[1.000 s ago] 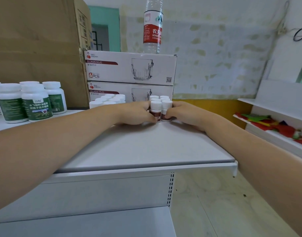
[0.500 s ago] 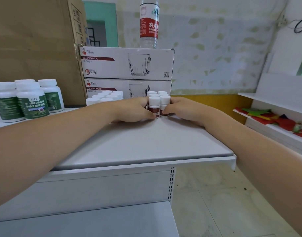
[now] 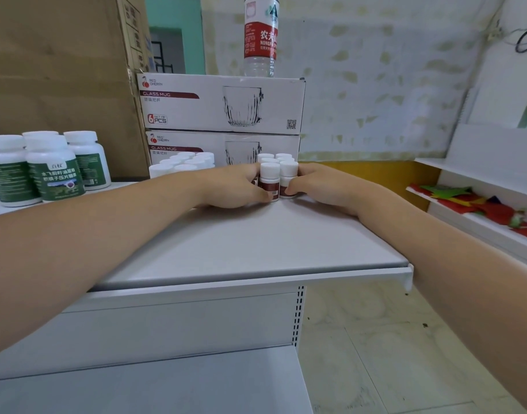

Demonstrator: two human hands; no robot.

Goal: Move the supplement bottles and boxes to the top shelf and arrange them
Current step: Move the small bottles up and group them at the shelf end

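Mid-frame, the left hand (image 3: 232, 186) and right hand (image 3: 322, 183) clasped the small bottles (image 3: 269, 177) with curled fingers (image 3: 289, 190) on the top shelf (image 3: 256, 243), where an uneven squeeze risked toppling them.

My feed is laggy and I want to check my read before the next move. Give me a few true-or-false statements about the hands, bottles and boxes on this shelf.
1. The left hand and right hand both grip the small bottles. True.
2. The water bottle lies on its side on the shelf. False: it stands upright on the upper mug box.
3. The green bottles stand left of both hands. True.
4. The mug boxes stand side by side. False: the upper one sits on the lower mug box.
5. The small bottles are uncapped. False: the ones in view have white caps on.
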